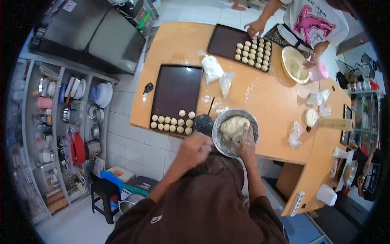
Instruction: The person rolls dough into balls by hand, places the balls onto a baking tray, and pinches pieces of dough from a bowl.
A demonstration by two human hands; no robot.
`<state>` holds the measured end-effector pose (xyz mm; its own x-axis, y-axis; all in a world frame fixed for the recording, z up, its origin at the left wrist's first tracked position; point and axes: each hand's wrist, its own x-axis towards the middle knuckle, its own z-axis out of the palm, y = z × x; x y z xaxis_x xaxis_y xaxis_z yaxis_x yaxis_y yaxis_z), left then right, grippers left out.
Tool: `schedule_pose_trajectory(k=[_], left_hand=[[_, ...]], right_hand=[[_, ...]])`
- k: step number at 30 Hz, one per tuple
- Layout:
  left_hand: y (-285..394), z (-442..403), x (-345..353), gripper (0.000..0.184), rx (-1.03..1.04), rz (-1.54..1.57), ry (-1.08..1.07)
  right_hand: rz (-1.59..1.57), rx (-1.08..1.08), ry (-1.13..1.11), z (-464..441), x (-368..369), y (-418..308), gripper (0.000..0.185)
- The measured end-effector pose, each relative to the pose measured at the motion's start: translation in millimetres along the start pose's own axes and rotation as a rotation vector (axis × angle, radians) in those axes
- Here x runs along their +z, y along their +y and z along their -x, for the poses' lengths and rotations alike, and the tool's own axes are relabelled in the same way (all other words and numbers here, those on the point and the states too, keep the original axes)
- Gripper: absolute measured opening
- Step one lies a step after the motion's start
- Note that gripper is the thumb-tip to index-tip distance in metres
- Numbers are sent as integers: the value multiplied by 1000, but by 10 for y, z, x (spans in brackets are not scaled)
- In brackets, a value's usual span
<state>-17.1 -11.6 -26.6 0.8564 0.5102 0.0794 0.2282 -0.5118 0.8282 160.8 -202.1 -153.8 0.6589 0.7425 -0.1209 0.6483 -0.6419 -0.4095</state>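
- Your right hand (245,145) reaches inside the bowl (256,123), fingers extended and floury; you can't tell from here whether their tips grip or only press.
- Your left hand (196,147) is left of the bowl, fingers curled and blurred, so it is unclear whether they hold anything.
- Sticky dough could cling to your right fingers and tear or lift in strings if they pull away quickly; too little flour on the skin would be the likely cause.
- The dough (233,126) lies in the bowl as one soft lump, touching your right fingers along its right side and well apart from your left ones.
- The bowl sits at the table's (268,138) near edge, and your left hand does not steady it; a hard one-sided push could slide or tip it.
- Just left of the bowl is a dark dish (203,125); a careless swing of your left wrist could knock it.
- Farther left of the bowl, a tray (176,89) carries dough balls (174,121) in rows; a sleeve dragged low could dent the nearest.
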Motion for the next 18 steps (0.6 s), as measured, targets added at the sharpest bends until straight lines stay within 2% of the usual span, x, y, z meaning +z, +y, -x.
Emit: schedule_pose_trajectory(k=[1, 3, 4, 7, 9, 10, 12, 13, 16, 17, 18], left_hand=[[101, -50, 161, 13, 57, -39, -75], [294, -148, 410, 33, 90, -6, -308], [297, -187, 591, 42, 118, -97, -339], [118, -191, 1234, 68, 173, -373, -424], [9, -309, 1518, 80, 216, -588, -459], [-105, -341, 1635, 81, 196, -567, -483], [-248, -444, 1794, 83, 163, -519, -526], [-273, -514, 1818, 80, 103, -552, -616], [-527, -389, 1945, 76, 227, -492, -422], [-509, -385, 1932, 77, 234, -490, -399], [-484, -380, 1924, 78, 226, -492, -384]], right_hand=[[-24, -28, 30, 5, 53, 74, 89], [-153, 20, 75, 6, -57, 38, 87], [-215, 49, 90, 15, -103, 34, 86], [-34, -35, -40, 98, 198, 372, 73], [73, -170, -21, 180, 203, 380, 63], [130, -238, -5, 172, 192, 374, 58], [2, -180, -100, 61, 195, 392, 44], [-58, -151, -149, 29, 196, 411, 38], [168, -368, 156, 116, 380, 555, 30], [64, -178, -212, 59, 197, 483, 47], [132, -223, -264, 44, 212, 529, 47]])
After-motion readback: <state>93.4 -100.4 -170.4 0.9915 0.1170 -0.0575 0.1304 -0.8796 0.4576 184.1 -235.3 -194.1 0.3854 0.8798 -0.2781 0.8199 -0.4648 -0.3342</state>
